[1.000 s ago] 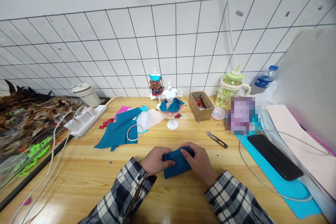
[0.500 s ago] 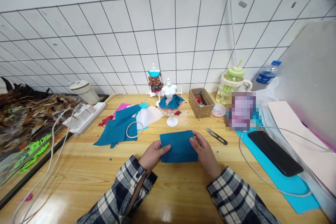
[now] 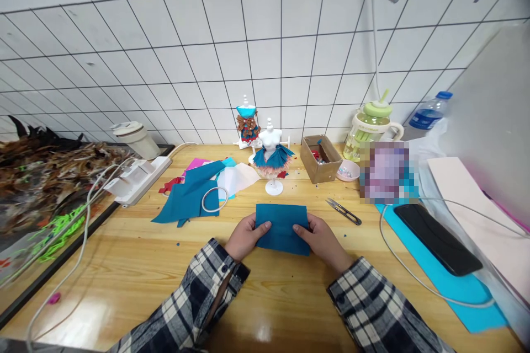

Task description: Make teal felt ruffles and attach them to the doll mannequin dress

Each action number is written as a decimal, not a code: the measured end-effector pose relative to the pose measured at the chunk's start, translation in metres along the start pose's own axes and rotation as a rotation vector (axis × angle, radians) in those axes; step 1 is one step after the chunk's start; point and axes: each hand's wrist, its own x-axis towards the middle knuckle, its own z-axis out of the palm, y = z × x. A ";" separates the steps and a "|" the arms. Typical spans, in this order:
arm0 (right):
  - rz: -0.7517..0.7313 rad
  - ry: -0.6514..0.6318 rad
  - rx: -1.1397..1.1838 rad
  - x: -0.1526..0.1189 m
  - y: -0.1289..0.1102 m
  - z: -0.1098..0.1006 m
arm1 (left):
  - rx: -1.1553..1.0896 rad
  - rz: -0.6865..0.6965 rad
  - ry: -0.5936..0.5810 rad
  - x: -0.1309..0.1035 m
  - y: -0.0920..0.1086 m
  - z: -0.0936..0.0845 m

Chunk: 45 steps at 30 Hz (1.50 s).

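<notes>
A rectangular piece of teal fabric [image 3: 282, 231] is stretched between my two hands above the table's front half. My left hand [image 3: 244, 236] pinches its left edge, thumb on top and fingers hidden behind. The right edge is gripped the same way by my right hand [image 3: 325, 238]. Just beyond the fabric stands a small white mannequin [image 3: 271, 140] wearing a teal and pink ruffled skirt [image 3: 272, 160]. To the right lie thread snips [image 3: 344, 212]. Teal scraps [image 3: 188, 196] with a light-coloured ring [image 3: 214, 199] on them are at the left.
A second dressed mannequin [image 3: 247, 121] stands behind. Farther right are an open cardboard box [image 3: 327, 170], a small pink bowl [image 3: 348, 172], a green-lidded jug [image 3: 368, 127] and a black case [image 3: 436, 240]. On the left are a power strip [image 3: 143, 182] and feathers [image 3: 53, 162].
My right hand has shifted lower along the fabric's right edge, its thumb moving inward. The left hand keeps its pinch. The view has shifted slightly.
</notes>
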 end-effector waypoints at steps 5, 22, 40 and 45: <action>0.000 0.034 -0.081 0.000 0.001 -0.001 | 0.072 0.048 0.018 0.000 0.003 0.002; -0.002 -0.021 0.061 0.002 -0.001 -0.001 | -0.078 0.009 0.026 0.001 0.000 0.000; 0.047 0.157 -0.154 -0.002 -0.012 -0.001 | -0.263 -0.101 0.125 -0.001 0.010 -0.009; -0.217 0.140 -0.380 -0.003 -0.008 -0.004 | -0.133 -0.142 0.075 0.000 0.009 -0.005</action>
